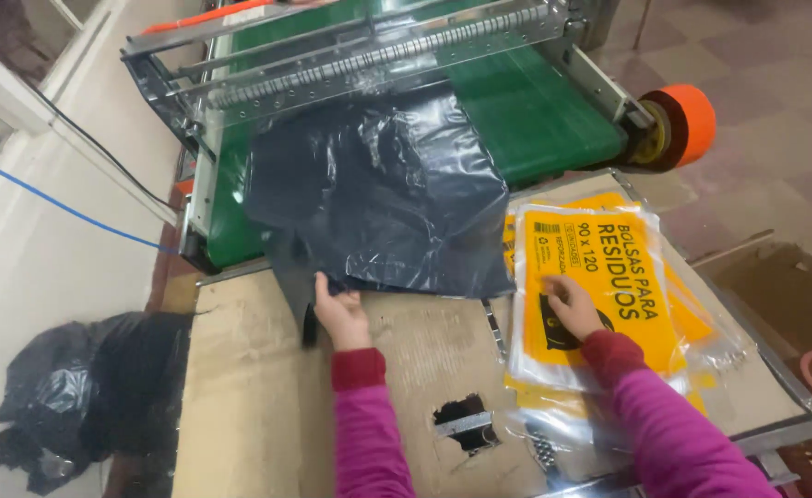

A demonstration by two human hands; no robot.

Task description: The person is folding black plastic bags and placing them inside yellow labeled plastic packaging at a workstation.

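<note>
Head camera looks down at two hands in pink sleeves over a cardboard-covered desk (240, 387). Left hand (341, 314) reaches forward, arm straight, palm down, and its grip pinches the near edge of a big black plastic bag (378, 194). That bag lies crumpled, half on the desk and half on the green belt (535, 111) of a machine behind the desk. Right hand (572, 304) reaches out to the side and rests flat on a stack of yellow packets (609, 267) in clear wrap. Its fingers lie spread a little on the top packet, pressing down and not pinching anything. The stack sits on the right part of the desk, just beside the black bag.

The cardboard has a torn hole (466, 420) near the front, between the two arms. A metal bar with a long spring (378, 55) runs across the top of the machine. An orange roll (687, 120) sticks out at the right end of the machine. On the floor to the left lies a heap of black bags (74, 387). A blue cable (46, 198) runs along the pale wall. The floor on the right has reddish tiles (775, 92).
</note>
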